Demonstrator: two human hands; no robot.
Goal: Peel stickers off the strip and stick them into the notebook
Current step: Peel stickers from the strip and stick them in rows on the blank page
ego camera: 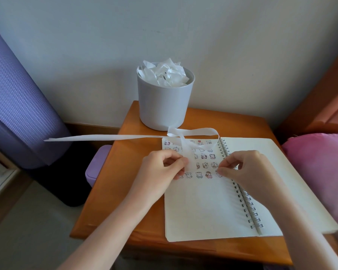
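This looks like a bedroom in a home. A small wooden table (109,191) stands by a plain wall, with soft pink bedding (320,172) right beside it. A big rolled purple mat (18,104) stands in the corner.

A small orange-brown wooden table (105,191) stands against a pale wall (222,45). A purple rolled mat (18,94) stands left, a wooden bed frame (324,98) right.

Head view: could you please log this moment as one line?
left hand: pinches sticker strip | right hand: pinches sticker strip | spiral notebook: open, stickers on left page
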